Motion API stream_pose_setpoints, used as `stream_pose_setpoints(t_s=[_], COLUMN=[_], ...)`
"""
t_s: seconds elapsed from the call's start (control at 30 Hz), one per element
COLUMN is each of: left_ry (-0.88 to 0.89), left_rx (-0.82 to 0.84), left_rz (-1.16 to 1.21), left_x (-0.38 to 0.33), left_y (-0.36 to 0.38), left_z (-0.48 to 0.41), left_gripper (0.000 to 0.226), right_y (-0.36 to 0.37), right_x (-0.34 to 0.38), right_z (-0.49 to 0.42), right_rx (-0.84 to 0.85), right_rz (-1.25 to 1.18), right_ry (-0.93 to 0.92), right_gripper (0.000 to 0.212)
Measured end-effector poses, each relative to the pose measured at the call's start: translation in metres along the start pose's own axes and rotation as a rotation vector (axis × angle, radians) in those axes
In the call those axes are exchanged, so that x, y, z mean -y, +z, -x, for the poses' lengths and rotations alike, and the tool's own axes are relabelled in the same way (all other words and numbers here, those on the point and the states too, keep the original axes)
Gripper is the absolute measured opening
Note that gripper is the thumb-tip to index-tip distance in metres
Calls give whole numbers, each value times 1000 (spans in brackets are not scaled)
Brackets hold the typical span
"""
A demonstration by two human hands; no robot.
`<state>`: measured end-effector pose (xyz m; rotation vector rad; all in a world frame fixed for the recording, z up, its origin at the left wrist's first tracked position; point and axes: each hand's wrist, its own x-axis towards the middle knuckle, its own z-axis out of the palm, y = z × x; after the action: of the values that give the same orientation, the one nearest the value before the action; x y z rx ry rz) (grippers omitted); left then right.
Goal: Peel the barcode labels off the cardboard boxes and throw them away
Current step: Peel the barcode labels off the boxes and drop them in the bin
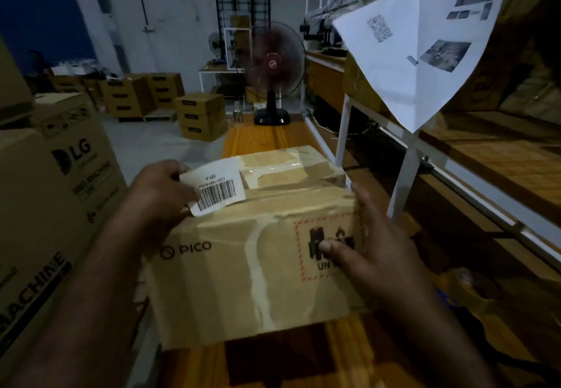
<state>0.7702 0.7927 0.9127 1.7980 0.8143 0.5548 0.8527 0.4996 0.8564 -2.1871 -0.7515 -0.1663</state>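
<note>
On top of the box (261, 269), at its left edge, left hand (161, 189) pinches the half-lifted barcode label (216, 189) to peel it, while right hand (372, 246) clamps the box's right corner to steady it.

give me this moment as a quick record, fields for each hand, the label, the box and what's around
left hand: left hand pinches the near-left edge of the barcode label
right hand: right hand grips the right side of the PICO box, thumb on the front warning sticker
label: white, partly lifted, its far part seemingly on the box top
box: taped cardboard, turned toward the camera
surroundings: LG box at left, standing fan behind, printed sheet hanging at upper right
</note>
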Motion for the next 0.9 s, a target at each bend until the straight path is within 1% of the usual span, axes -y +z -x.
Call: stream_pose_setpoints(t_s=[0.07, 0.13, 0.2, 0.23, 0.3, 0.37, 0.43, 0.47, 0.5, 0.53, 0.57, 0.6, 0.63, 0.67, 0.73, 0.77, 0.8, 0.9], left_ry=[-19, -38, -15, 24, 178, 345, 460, 507, 539, 557, 554, 545, 536, 534, 518, 497, 475, 444], left_rx=[103, 123, 38, -27, -154, -220, -275, -303, -325, -343, -347, -346, -337, -322, -295, -293, -297, -307], left_rz=[-111, -158, -134, -100, -87, -79, -83, -108, -149, -189, -221, -243, -267, -295, -336, -346, -342, -327], left_x=[-22, -30, -25, -21, -12, -5, -1, 0, 2, 4, 5, 4, 4, 5, 6, 8, 9, 11], left_y=[-8, -9, 1, 12, 39, 66, 85, 92, 97, 100, 102, 103, 103, 103, 102, 100, 99, 95], left_z=[-11, -22, -30, -31, -27, -28, -34, -37, -40, -44, -48, -51, -55, -58, -62, -64, -67, -72], left_gripper=[34, 36, 32, 27, 22, 19, 14, 13, 13, 14, 15, 16, 18, 19, 20, 20, 20, 20], right_y=[-15, -12, 1, 10, 23, 33, 43, 49, 54, 60, 66, 69, 70, 66, 62, 62, 65, 85], right_x=[17, 16, 7, 1, -4, -2, 3, 9, 17, 26, 31, 36, 36, 35, 25, 20, 18, 31], right_z=[-2, -5, -11, -15, -24, -33, -40, -40, -37, -29, -20, -11, -6, -5, -21, -35, -50, -94], right_rx=[14, 64, 162, 188, 198, 178, 150, 175, 228, 304, 373, 388, 349, 272, 272, 352, 388, 329], right_rz=[11, -3, -89, -118, -117, 3, 351, 491, 559, 577, 575, 563, 579, 594, 557, 516, 503, 503], right_ry=[-2, 76, 194, 222, 217, 198, 149, 92, 16, -50, -102, -141, -183, -208, -188, -117, -71, -38], right_gripper=[90, 91, 93, 91, 86, 80, 71, 69, 69, 71, 75, 82, 87, 87, 85, 85, 85, 89])
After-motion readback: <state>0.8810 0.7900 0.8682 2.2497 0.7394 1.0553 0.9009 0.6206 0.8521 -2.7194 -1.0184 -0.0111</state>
